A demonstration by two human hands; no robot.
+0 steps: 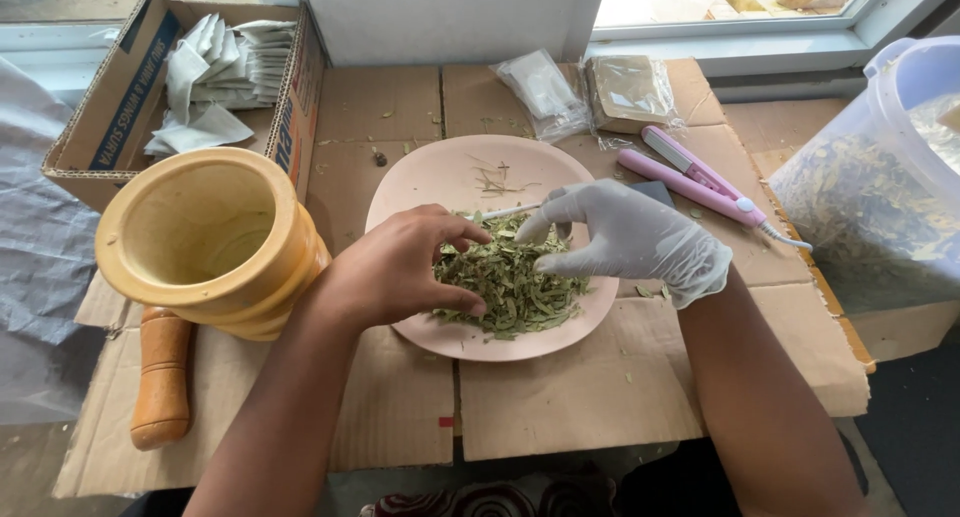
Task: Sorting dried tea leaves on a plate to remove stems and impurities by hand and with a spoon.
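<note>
Your bare left hand point(400, 267) pinches at the dried green leaves point(510, 282) heaped on the pink plate point(440, 172) at frame centre. Your gloved right hand point(625, 239) holds a thin white stick point(500, 213) over the pile. A wooden mortar point(205, 237) crowds the plate's left, its pestle point(162, 377) below; a pink sealer point(690, 182) lies to the right.

Home herb-packing corner: wooden mortar point(205, 239), dried leaves point(512, 282), sachet box point(120, 87), cardboard-covered table point(580, 397).
</note>
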